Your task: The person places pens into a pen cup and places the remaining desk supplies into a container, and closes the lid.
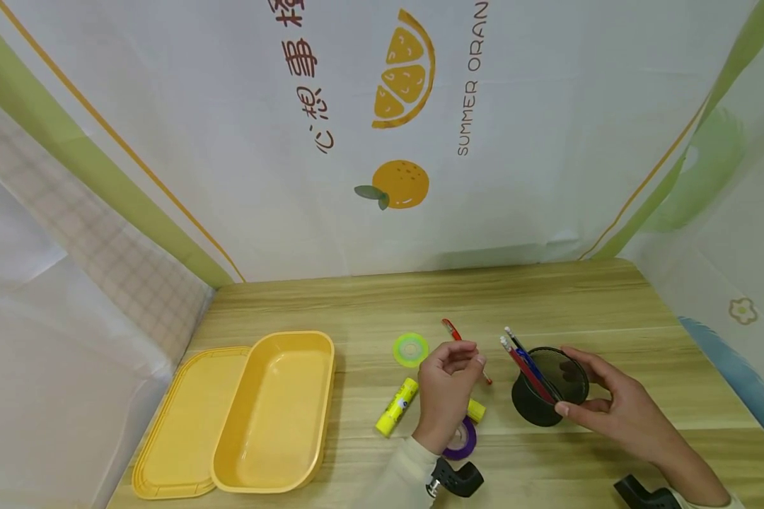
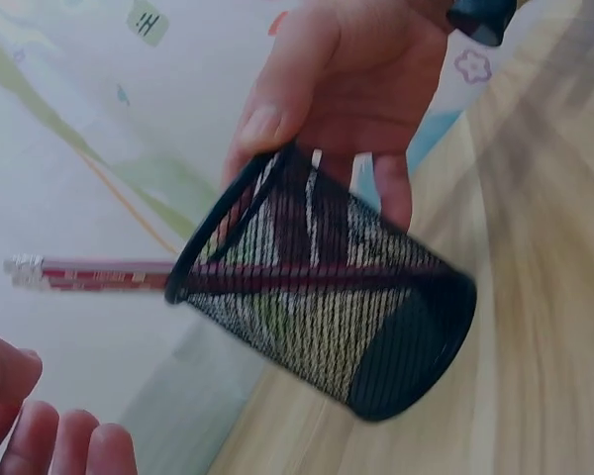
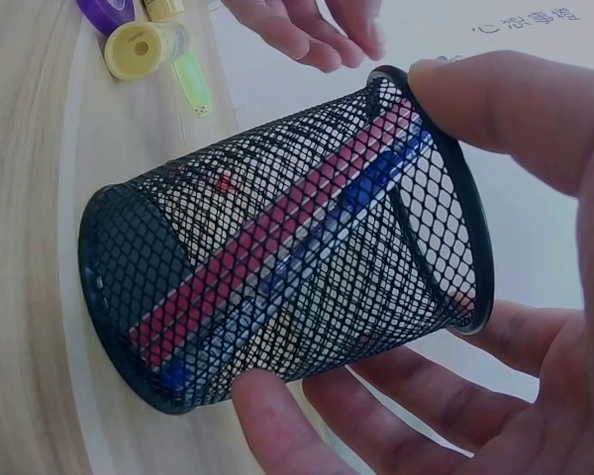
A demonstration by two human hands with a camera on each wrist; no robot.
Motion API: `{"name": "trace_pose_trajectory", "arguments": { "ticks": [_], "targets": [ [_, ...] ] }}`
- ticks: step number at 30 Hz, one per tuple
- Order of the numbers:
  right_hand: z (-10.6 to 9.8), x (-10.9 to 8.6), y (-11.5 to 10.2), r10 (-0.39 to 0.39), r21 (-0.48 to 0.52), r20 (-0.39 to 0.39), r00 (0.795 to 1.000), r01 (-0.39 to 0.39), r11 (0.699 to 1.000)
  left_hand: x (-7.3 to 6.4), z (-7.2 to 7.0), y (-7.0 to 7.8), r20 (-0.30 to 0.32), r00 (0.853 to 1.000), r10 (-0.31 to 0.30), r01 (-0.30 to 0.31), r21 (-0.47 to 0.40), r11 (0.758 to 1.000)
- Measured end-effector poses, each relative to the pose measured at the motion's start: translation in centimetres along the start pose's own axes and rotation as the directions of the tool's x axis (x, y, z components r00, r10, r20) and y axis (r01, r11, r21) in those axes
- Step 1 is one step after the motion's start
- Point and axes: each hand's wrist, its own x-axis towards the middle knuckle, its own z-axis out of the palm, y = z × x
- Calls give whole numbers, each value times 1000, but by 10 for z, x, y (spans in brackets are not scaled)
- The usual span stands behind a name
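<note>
My right hand [image 1: 630,406] grips a black mesh pen holder [image 1: 530,406] by its rim and side, thumb near the rim. The holder leans to the left. Inside it are red pencils [image 2: 104,274] with pale ends sticking out past the rim, and a blue pen [image 3: 371,188] seen through the mesh. To the left of the holder is my left hand [image 1: 442,396], its fingers loosely bent with nothing between them. Beyond that hand, a thin red pen-like item [image 1: 450,329] lies on the table, partly hidden by the fingers.
A yellow glue stick [image 1: 397,408], a light green disc [image 1: 410,350], a purple tape roll [image 1: 469,443] and another yellow piece [image 1: 477,410] lie around the left hand. Further left stands a yellow box [image 1: 280,410], with its yellow lid [image 1: 181,424] beside it.
</note>
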Motion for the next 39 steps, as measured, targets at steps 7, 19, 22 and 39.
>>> {"name": "trace_pose_trajectory", "arguments": {
  "ticks": [7, 19, 22, 39],
  "targets": [
    [1, -1, 0, -31, 9, -8, 999, 31, 999, 13, -11, -3, -42, 999, -20, 24, 81, 996],
    [0, -1, 0, -6, -19, -3, 1000, 6, 1000, 32, -18, -6, -85, 984, -158, 172, 199, 965],
    [0, -1, 0, -8, -20, -7, 1000, 8, 1000, 36, -16, -7, -108, 975, -196, 217, 244, 945],
    [0, 0, 1, -4, -12, -5, 1000, 4, 1000, 62, -4, -10, -116, 971, -211, 239, 554, 797]
  ]
}}
